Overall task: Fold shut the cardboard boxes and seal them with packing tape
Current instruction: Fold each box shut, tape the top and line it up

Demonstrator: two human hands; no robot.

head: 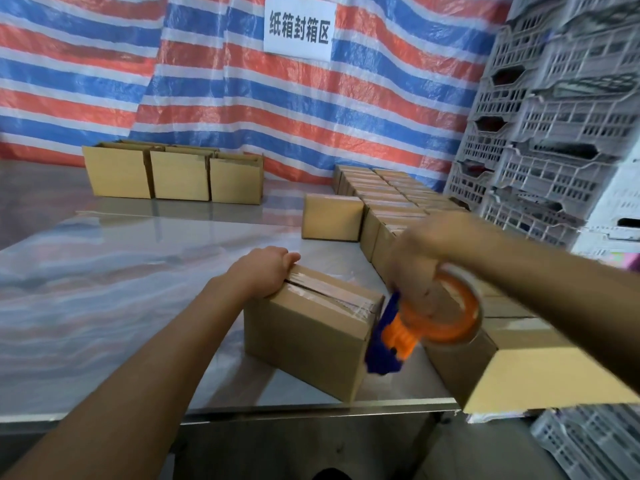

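Note:
A closed cardboard box (pixel 304 337) sits near the front edge of the steel table (pixel 121 306), with clear tape running along its top seam. My left hand (pixel 263 271) rests on the box's far left top corner, fingers curled over the edge. My right hand (pixel 419 268), blurred by motion, grips an orange and blue tape dispenser (pixel 429 327) holding a roll of clear tape. The dispenser's blue end sits at the box's right end, by the top edge.
Rows of sealed boxes (pixel 391 195) line the right side of the table, one single box (pixel 332 218) beside them. Three open boxes (pixel 173 174) stand at the back left. Grey plastic crates (pixel 554 133) are stacked at right. An open flap (pixel 540 379) juts out at front right.

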